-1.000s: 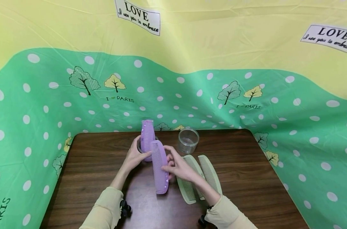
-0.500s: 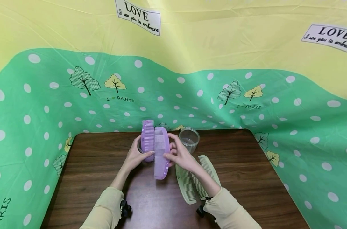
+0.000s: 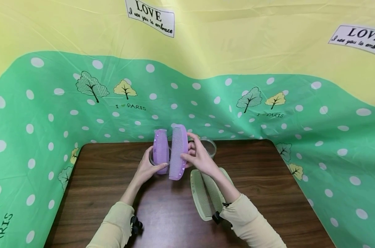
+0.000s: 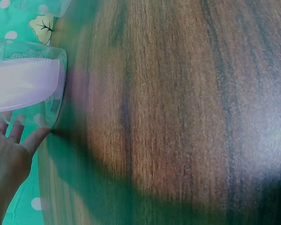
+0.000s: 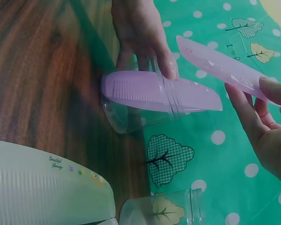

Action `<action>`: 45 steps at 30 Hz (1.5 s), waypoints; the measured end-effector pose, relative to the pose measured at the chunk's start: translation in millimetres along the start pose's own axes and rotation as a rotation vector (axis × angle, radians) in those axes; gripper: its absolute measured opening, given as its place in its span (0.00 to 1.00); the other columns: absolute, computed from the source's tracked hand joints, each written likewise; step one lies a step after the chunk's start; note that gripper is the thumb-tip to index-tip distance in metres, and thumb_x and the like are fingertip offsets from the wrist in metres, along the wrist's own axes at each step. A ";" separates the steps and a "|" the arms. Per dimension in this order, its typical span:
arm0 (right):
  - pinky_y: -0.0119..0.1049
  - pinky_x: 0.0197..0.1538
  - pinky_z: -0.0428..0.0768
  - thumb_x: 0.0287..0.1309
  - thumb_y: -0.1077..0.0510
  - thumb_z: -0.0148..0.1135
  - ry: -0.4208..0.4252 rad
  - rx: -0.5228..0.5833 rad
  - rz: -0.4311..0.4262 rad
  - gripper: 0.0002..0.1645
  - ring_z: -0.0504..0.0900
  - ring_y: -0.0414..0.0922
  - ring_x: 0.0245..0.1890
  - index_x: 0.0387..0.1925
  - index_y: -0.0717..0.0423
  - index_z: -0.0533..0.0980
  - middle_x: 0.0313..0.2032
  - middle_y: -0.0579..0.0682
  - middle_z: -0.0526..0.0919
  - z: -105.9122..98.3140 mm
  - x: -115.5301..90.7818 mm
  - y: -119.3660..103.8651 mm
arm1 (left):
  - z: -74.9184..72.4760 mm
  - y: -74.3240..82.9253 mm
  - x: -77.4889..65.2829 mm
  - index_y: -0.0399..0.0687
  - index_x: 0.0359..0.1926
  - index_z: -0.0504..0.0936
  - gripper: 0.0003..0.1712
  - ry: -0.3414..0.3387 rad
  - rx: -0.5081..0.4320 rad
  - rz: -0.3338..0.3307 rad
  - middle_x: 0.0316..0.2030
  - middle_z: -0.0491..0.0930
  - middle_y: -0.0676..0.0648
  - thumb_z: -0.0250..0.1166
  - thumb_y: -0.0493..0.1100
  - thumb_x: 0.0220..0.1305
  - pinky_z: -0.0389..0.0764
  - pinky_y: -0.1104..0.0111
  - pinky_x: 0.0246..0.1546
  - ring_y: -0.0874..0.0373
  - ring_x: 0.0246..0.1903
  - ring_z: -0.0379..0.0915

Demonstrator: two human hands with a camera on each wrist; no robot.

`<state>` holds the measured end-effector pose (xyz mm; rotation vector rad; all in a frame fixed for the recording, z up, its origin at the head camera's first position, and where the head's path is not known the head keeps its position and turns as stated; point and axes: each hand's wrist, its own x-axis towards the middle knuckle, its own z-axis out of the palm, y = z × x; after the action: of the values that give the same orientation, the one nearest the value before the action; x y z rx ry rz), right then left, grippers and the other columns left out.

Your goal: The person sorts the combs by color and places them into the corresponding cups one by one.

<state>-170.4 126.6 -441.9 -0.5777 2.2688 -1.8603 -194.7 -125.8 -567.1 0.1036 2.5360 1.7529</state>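
My left hand [image 3: 146, 168] grips a clear jar [image 5: 124, 119] near the table's back edge, fingers round its side and thumb at the rim. One purple comb [image 3: 160, 150] stands in that jar, its upper end above the rim. My right hand [image 3: 203, 159] pinches a second purple comb [image 3: 177, 151] between thumb and fingers. This comb is held upright, just right of the jar in the head view. In the right wrist view it is tilted above the jar mouth, apart from the first comb. The left wrist view shows the jar with the comb inside.
Two pale green combs [image 3: 201, 194] lie side by side on the brown wooden table [image 3: 268, 193], partly under my right forearm. Another clear jar [image 5: 173, 208] stands at the back, mostly behind my right hand in the head view. A patterned green and yellow cloth [image 3: 193, 110] hangs behind.
My right hand has raised the purple comb up and away from me, from low in front of the jar to higher beside it. The left hand stays on the jar.
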 end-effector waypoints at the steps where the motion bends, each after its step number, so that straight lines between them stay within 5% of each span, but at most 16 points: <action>1: 0.51 0.30 0.88 0.65 0.71 0.64 0.005 -0.004 -0.004 0.49 0.84 0.45 0.34 0.78 0.43 0.52 0.40 0.62 0.76 -0.3 1.3 -0.5 | -0.2 0.3 0.0 0.56 0.78 0.55 0.62 0.000 -0.001 0.002 0.72 0.66 0.44 0.82 0.58 0.49 0.67 0.50 0.72 0.46 0.69 0.68; 29: 0.51 0.31 0.88 0.66 0.68 0.65 0.136 -0.024 -0.077 0.48 0.84 0.44 0.33 0.77 0.39 0.52 0.41 0.59 0.78 4.3 42.3 -9.9 | -1.3 -0.1 1.5 0.56 0.78 0.56 0.61 -0.007 0.035 -0.010 0.74 0.63 0.43 0.82 0.55 0.49 0.64 0.47 0.74 0.45 0.72 0.64; 39: 0.45 0.30 0.89 0.67 0.67 0.65 0.167 -0.054 -0.085 0.48 0.86 0.56 0.36 0.78 0.40 0.52 0.40 0.61 0.77 9.2 53.3 -3.3 | -1.2 -1.7 0.5 0.58 0.78 0.56 0.61 -0.004 0.012 0.003 0.73 0.65 0.46 0.82 0.58 0.49 0.65 0.49 0.73 0.47 0.71 0.65; 45: 0.44 0.29 0.88 0.66 0.67 0.65 0.167 -0.065 -0.097 0.48 0.85 0.47 0.33 0.77 0.39 0.52 0.40 0.59 0.77 12.2 59.8 3.5 | -1.4 -1.4 0.5 0.59 0.78 0.56 0.61 -0.003 0.010 0.008 0.73 0.65 0.46 0.82 0.58 0.49 0.65 0.49 0.74 0.47 0.72 0.64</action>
<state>-221.5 93.0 -440.5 -0.5703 2.4562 -1.9537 -195.4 -127.6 -567.9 0.1168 2.5464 1.7412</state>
